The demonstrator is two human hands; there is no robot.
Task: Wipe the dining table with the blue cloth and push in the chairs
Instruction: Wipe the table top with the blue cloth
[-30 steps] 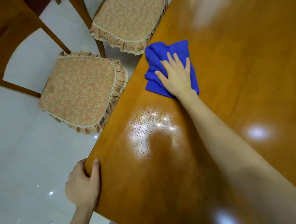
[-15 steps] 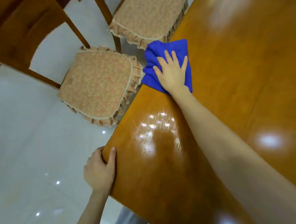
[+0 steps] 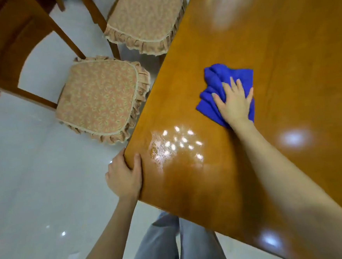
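While the right hand lies flat on the blue cloth, its fingers are spread apart and press the cloth down on the dining table. The cloth is bunched up, and most of it shows past the fingertips and beside the thumb. The left hand holds the near corner of the table. Its thumb lies on top of the wood and its other fingers curl around the edge, so the hand is clamped on the table. Just past that thumb, bright spots of light shine on the wood. Beyond the left hand's fingers, two chairs stand on the pale floor. The near chair has its frilly cushion just beside the table edge. The far chair has its cushion partly under the table. Grey trouser legs show below the table.
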